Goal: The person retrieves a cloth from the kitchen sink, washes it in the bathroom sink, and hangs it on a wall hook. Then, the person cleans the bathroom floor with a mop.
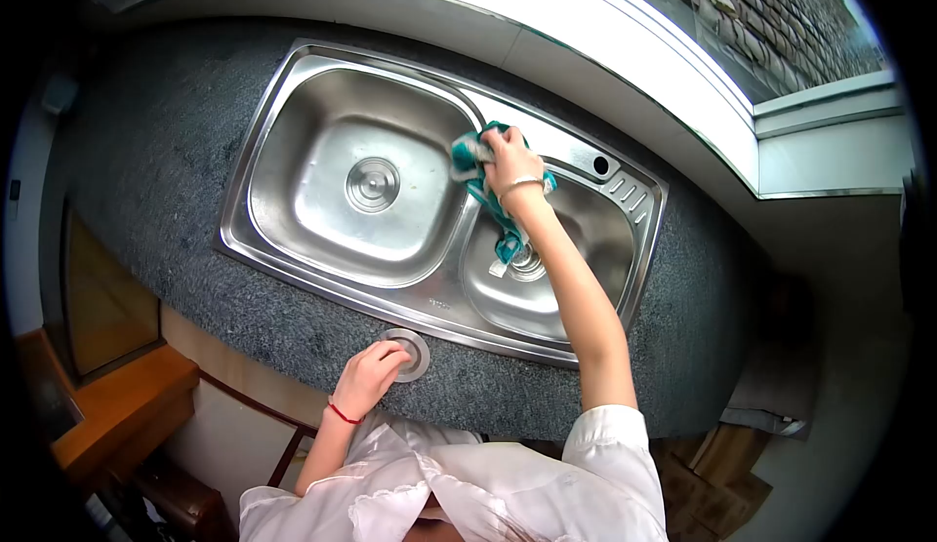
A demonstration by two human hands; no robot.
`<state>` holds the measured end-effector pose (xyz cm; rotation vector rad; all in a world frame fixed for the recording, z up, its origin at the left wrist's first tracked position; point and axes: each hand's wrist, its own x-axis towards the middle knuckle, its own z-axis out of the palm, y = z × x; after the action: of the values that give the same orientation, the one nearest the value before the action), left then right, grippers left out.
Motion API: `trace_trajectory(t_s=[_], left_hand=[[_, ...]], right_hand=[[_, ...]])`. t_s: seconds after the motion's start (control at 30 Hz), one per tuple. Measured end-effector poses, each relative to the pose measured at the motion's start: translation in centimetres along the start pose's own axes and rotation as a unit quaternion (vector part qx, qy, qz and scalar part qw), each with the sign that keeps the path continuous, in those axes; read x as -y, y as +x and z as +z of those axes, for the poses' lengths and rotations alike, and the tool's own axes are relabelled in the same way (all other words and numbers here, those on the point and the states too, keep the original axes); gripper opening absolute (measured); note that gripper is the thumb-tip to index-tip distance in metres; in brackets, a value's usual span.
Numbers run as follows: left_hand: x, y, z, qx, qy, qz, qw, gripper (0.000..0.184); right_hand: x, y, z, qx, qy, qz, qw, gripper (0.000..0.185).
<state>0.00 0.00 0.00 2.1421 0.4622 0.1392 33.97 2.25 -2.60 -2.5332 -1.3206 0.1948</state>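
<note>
My right hand (512, 161) is closed around a bunched green-and-white cloth (471, 159), over the ridge between the two bowls of the stainless steel sink (405, 300). Part of the cloth hangs down into the smaller right bowl, over its drain (528, 265). At the counter's front edge, my left hand (369, 378) has its fingers curled onto the middle of a round metal sink strainer (418, 359). Those fingertips cover the strainer's centre, and the grip itself is partly hidden.
The larger left bowl has a round drain (373, 185) and a few small specks. A dark speckled countertop (156, 181) surrounds the sink. Behind it runs a white window ledge (625, 64). A black-rimmed hole (600, 165) and slots sit at the sink's back right. Wooden furniture (127, 410) stands lower left.
</note>
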Motion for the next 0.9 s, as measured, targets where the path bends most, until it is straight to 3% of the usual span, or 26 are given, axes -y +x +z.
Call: trace_trajectory(t_s=[0.07,0.13,0.2,0.3,0.37,0.47,0.57,0.63,0.8,0.9], left_hand=[[0.2,-0.5,-1.6,0.007,0.012,-0.015,1.0,0.015],[-1.0,1.2,1.3,-0.005,-0.01,0.016,1.0,0.015],[-0.7,0.8,0.6,0.002,0.003,0.017,1.0,0.015],[-0.5,0.6,0.9,0.005,0.004,0.012,1.0,0.015],[-1.3,0.8,0.8,0.002,0.004,0.005,1.0,0.014],[-2.0,0.8,0.5,-0.007,0.014,0.012,1.0,0.015],[-2.0,0.5,0.7,0.001,0.029,0.022,0.999,0.015],[-2.8,0.7,0.5,-0.008,0.034,0.021,0.999,0.015],[-4.3,0.9,-0.7,-0.04,0.042,0.026,0.998,0.015],[-4.9,1.2,-2.0,-0.055,0.041,0.045,0.997,0.013]], right_hand=[[0.1,-3.5,0.0,0.059,0.059,-0.015,0.996,0.032],[-6.6,-7.3,-2.3,0.097,0.002,-0.017,0.995,0.033],[-10.1,-8.8,-2.8,-0.002,0.032,0.035,0.999,0.034],[-12.8,-6.9,-6.0,-0.268,0.084,0.074,0.957,0.028],[-12.7,-3.8,-6.5,-0.306,0.072,0.138,0.939,0.025],[-9.4,1.5,-3.3,-0.236,0.04,0.19,0.952,0.026],[-3.3,5.8,-1.3,-0.16,0.073,0.168,0.97,0.028],[0.8,6.6,-1.2,-0.058,-0.004,0.124,0.991,0.024],[-0.4,-0.7,-0.4,0.019,0.006,-0.101,0.995,0.02],[-3.9,-8.8,-2.3,0.124,0.064,-0.074,0.987,0.023]])
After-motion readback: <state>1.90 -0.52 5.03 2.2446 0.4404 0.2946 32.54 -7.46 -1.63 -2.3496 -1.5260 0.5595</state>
